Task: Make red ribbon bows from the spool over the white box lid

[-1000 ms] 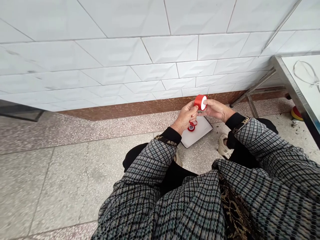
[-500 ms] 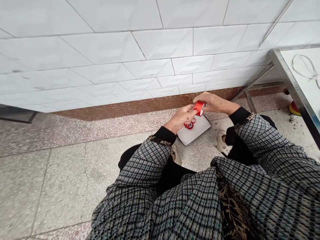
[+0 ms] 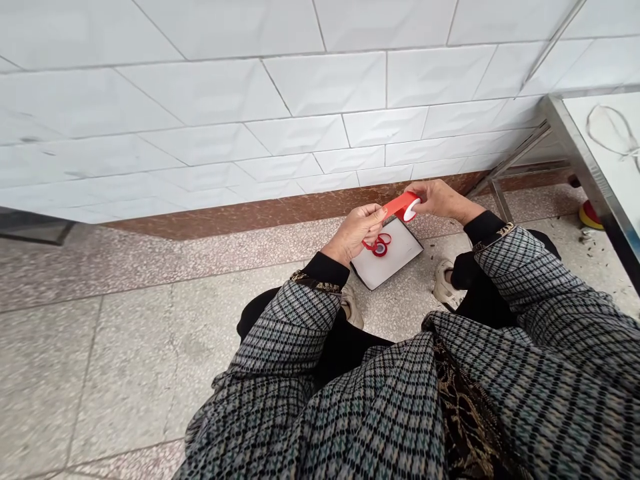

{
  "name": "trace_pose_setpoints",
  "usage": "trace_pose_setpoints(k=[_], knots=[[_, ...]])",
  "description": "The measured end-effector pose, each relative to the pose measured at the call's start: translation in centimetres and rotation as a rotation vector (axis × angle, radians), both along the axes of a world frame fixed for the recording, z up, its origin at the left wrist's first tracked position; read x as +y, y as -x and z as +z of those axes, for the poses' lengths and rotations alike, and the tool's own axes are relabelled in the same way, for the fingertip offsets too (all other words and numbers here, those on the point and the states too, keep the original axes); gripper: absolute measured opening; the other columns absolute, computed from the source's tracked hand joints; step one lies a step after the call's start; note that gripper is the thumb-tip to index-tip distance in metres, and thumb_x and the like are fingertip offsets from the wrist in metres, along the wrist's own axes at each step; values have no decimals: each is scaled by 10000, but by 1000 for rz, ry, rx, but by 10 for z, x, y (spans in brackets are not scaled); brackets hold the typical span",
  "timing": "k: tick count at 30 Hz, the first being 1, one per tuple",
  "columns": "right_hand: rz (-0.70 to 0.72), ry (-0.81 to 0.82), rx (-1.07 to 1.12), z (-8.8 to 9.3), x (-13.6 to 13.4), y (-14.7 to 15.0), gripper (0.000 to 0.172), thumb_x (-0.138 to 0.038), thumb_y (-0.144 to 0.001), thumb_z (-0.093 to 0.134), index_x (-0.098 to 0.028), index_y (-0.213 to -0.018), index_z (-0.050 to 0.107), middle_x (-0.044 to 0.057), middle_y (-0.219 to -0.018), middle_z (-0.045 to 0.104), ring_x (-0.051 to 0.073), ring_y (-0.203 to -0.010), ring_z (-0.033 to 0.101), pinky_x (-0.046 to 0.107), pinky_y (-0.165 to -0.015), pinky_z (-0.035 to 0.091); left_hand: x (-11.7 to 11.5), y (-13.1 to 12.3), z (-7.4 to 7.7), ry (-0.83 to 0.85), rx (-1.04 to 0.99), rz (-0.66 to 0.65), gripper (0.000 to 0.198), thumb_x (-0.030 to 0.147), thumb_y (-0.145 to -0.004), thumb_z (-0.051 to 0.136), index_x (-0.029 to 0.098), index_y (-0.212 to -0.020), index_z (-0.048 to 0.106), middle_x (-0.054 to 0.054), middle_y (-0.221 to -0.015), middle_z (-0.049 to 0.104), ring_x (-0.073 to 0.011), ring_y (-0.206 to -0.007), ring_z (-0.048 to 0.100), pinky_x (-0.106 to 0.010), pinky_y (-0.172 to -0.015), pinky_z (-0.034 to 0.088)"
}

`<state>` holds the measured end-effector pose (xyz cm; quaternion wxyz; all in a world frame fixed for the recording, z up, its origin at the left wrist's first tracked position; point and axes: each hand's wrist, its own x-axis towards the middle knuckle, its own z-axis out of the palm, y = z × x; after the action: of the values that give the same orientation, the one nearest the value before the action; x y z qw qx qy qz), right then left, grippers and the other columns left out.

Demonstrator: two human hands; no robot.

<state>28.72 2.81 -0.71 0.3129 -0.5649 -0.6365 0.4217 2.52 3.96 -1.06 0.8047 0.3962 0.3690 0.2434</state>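
Red tape roll [image 3: 409,208] grasped in the right hand [image 3: 440,201], its pulled-out strip [image 3: 394,207] pinched by the left hand [image 3: 356,233], both held above a white board [image 3: 400,263] bearing a smaller red coil [image 3: 380,247]; the board's far corner lies near the brown skirting [image 3: 280,210], with open floor [image 3: 125,373] to the left.

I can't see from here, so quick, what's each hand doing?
Left hand: closed, pinching the loose tape end.
Right hand: closed, holding the red tape roll.
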Motion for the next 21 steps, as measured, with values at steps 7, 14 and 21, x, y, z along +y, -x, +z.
trace_pose_setpoints(k=[7, 14, 21], knots=[[11, 101, 207, -1, 4, 3, 252, -211, -664, 762, -217, -916, 778, -7, -871, 770, 184, -816, 655, 318, -811, 540, -2, -1, 1, -19, -45, 3, 397, 374, -908, 893, 221, -841, 533, 146, -521, 315, -19, -403, 191, -178, -427, 116], [-46, 24, 107, -11, 7, 3, 234, -166, -651, 705, -211, -864, 791, -28, -819, 731, 178, -802, 646, 306, -789, 516, -4, -2, 5, 1, -54, -20, 361, 344, -909, 893, 210, -870, 559, 140, -536, 335, -17, -404, 221, -172, -436, 121], [-46, 91, 284, -8, 6, 4, 323, -197, -654, 842, -190, -976, 822, 11, -924, 815, 203, -900, 716, 336, -880, 590, -3, -3, 0, 8, -65, -14, 373, 335, -867, 930, 183, -829, 592, 128, -562, 368, -1, -405, 210, -186, -436, 94]])
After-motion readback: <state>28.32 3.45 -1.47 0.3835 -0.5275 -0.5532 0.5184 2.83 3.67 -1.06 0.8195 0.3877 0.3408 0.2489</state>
